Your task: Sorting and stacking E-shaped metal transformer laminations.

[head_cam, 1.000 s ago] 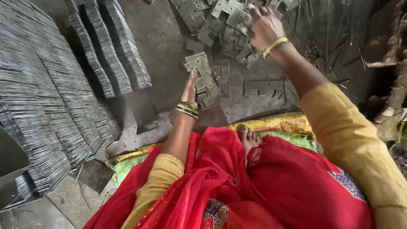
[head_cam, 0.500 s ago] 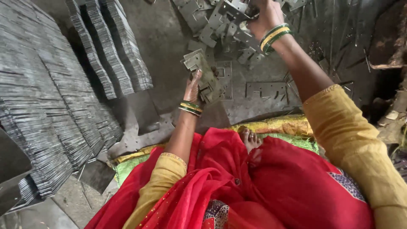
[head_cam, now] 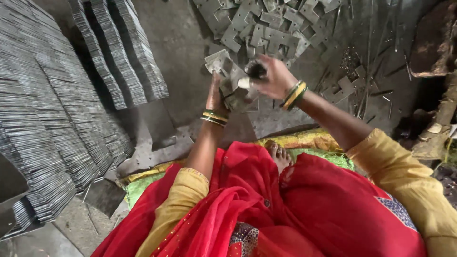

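Both arms stretched forward. Left hand [head_cam: 215, 95] flat, fingers up. Right hand [head_cam: 271, 78] curled shut, close beside left. One bare foot [head_cam: 280, 154] tucked under.

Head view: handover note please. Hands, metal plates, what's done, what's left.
Left hand: holds a small stack of flat metal plates upright on the floor.
Right hand: fingers closed on a few more plates, brought right against that stack.
Done: long rows of stacked plates stand on edge at the person's left.
Left: a loose pile of plates lies unsorted on the floor beyond the hands.
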